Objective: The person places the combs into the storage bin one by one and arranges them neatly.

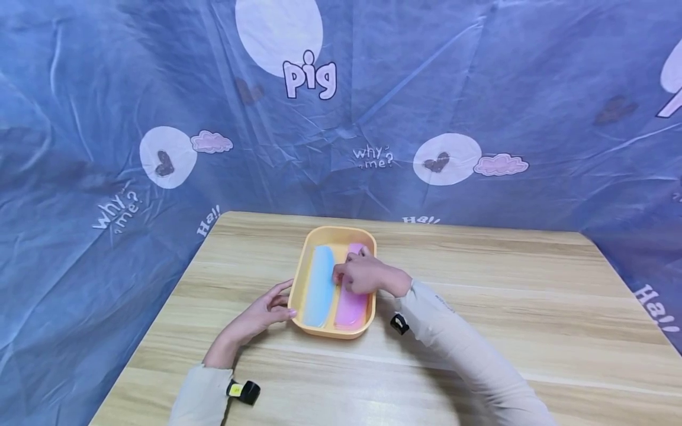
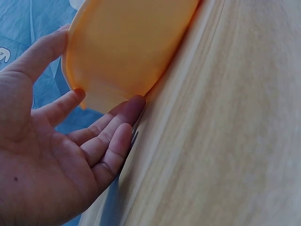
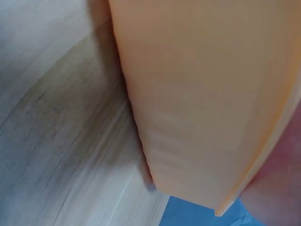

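Note:
A yellow-orange plastic tray [image 1: 305,260] with rounded corners rests on the table. Inside it, a long, flat, light-blue piece [image 1: 318,287] lies on the left and a similar pink piece [image 1: 350,312] on the right; their exact kind is unclear. My left hand [image 1: 261,312] holds the tray's left side near the front corner, with the thumb [image 2: 44,49] at the rim. Reaching over the right rim, my right hand [image 1: 364,273] has bent fingers on the pink piece, covering its middle. In the right wrist view the tray's outer wall [image 3: 197,103] hides the fingertips.
The wood-grain table [image 1: 506,284] extends on both sides of the tray and in front of it. A blue printed cloth [image 1: 373,118] hangs behind the table and along its sides. Each wrist carries a small black device, such as the left one [image 1: 247,391].

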`<state>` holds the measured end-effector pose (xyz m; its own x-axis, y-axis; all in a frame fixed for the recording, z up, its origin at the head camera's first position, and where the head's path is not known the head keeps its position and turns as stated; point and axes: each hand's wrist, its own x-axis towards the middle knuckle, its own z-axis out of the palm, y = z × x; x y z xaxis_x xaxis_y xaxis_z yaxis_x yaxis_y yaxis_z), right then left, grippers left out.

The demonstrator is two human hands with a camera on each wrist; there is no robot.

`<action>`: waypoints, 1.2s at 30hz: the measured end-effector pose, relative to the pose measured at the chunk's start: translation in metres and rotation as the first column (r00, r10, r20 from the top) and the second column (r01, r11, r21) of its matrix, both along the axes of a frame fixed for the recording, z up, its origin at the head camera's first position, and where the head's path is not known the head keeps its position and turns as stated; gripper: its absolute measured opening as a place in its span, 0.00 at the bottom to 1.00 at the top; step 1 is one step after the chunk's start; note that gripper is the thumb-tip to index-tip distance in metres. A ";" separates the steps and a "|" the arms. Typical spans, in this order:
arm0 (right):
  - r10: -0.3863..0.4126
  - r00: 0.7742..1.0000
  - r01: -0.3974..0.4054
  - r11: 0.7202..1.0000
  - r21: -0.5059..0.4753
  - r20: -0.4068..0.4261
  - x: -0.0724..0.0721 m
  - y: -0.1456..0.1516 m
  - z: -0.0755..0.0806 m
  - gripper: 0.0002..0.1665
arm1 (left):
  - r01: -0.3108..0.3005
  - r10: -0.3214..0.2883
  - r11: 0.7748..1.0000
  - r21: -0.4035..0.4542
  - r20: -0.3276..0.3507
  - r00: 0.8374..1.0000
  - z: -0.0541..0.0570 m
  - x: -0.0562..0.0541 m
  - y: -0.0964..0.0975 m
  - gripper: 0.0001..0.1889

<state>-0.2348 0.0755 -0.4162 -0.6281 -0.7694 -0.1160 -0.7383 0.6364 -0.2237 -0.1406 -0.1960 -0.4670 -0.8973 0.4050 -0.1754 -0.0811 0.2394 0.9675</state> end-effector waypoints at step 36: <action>0.017 0.952 0.190 0.748 -0.636 0.304 0.016 0.080 0.003 0.17 | -0.140 0.114 0.989 -0.052 -0.348 0.931 0.025 -0.011 -0.016 0.30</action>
<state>-0.2188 0.1554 -0.4135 -0.7164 -0.6634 0.2162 -0.5292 0.3147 -0.7880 -0.1513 -0.2123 -0.4423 -0.9512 0.2815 0.1268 0.2179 0.3213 0.9216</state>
